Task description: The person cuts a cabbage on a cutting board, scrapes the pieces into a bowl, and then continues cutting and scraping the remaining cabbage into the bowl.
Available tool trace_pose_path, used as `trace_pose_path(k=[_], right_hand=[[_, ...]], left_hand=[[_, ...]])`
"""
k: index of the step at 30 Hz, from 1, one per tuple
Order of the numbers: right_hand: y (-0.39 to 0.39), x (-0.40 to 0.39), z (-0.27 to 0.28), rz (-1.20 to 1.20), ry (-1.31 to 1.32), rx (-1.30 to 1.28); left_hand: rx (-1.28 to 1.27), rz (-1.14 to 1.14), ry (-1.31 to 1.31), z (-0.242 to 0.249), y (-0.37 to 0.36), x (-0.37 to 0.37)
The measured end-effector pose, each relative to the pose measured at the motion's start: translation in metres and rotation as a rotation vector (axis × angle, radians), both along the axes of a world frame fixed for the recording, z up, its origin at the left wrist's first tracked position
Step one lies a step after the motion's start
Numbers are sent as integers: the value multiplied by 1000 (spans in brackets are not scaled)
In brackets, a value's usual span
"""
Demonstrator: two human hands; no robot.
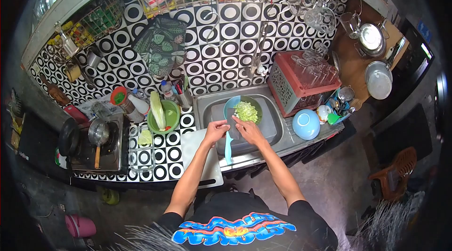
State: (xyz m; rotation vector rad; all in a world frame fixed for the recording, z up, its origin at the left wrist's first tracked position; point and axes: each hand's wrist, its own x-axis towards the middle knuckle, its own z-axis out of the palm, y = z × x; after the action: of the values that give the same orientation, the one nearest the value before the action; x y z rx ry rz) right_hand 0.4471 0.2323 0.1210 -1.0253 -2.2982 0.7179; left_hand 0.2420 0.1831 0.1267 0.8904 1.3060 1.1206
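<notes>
Wall behind the counter: tiled wall, black rings on white. Below it, a metal sink set into the counter. To the sink's right, a red-and-grey dish rack bearing glassware. At the sink's left edge, a white cutting board, partly behind the left forearm. Left of the sink, a green basin with a long pale leafy vegetable lying across it. Near the dish rack, a light blue bowl, upside down.

Within the sink's outline, just beyond the hands: a teal bowl containing chopped pale-green vegetable, heaped toward the right side.

Left hand: fingers bent, beside the knife; cannot tell whether they grip it. Right hand: fingertips drawn close together near the blade; cannot tell what they pinch. Knife: between the hands, turquoise handle toward the body, blade toward the bowl.
</notes>
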Motion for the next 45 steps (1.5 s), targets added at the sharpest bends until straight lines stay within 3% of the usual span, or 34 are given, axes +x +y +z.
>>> trace_pose_path(k=[4,7,10,22,25,27,31,32,33,35,39,41,45], right_hand=[[18,-2,-5,-82,-16,92],[26,-1,-4,-292,-249,38],[31,1,-7,-392,-269,40],[-42,-1,-24,-259,270,-135],[-82,-9,-18,-274,346,-539],[-105,-14,-18,-243,368,-546],[-126,-36,-55,-162,414,-106],[-129,-40,-61,-147,389,-122],[-132,-45,-61,-133,363,-139],[-146,-49,-39,-120,196,-462],[-149,-69,-82,-64,200,-329],[-151,-78,-94,-97,225,-281],[-153,-91,-113,-116,226,-213]], left_hand=[[-19,-5,7,3,0,5],[-27,-7,7,3,-1,7],[-31,6,26,2,-3,8],[-6,173,-95,-24,-3,11],[-1,221,-147,-35,-10,16],[9,265,-214,-39,-21,16],[-10,310,-190,-53,-56,0],[15,329,-197,-60,-68,-5],[15,340,-99,-70,-77,-14],[5,368,97,-91,-99,-32],[196,363,755,-117,-140,-61],[243,233,909,-127,-158,-70],[-9,20,1009,-129,-185,-74]])
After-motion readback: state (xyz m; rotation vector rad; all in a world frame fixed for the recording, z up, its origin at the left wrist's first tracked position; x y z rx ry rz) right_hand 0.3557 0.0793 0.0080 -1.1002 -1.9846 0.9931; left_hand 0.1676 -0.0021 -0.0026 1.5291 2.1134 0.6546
